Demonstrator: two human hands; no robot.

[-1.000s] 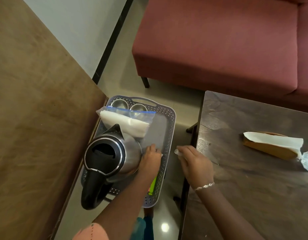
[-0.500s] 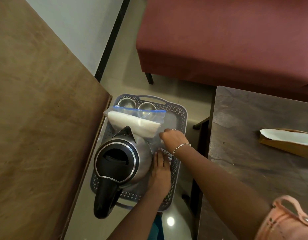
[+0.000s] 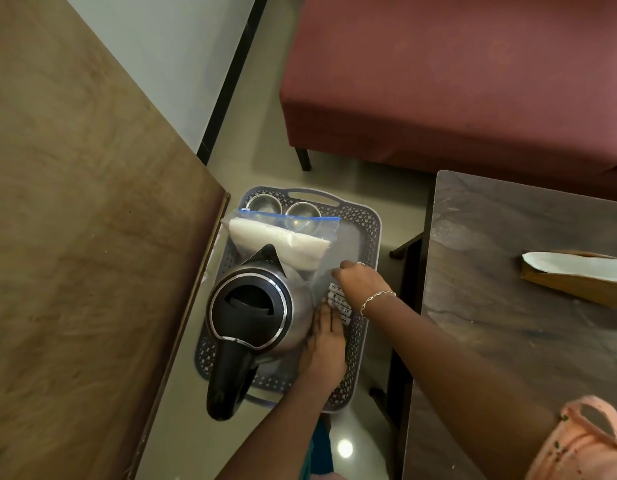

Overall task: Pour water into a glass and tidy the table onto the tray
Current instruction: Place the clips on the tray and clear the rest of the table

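Tray: grey, perforated, between the two tabletops, low over the floor.
Kettle: steel with black lid and handle, standing on the tray's near left.
Zip bag: clear, blue seal, white stuff inside, lying across the tray behind the kettle.
Steel cups: two, at the far end.
My left hand: flat and open on the tray, fingers beside the kettle.
My right hand: curled over small white labelled sticks; grip I cannot tell.
Dark tabletop: right, carrying a brown paper packet.
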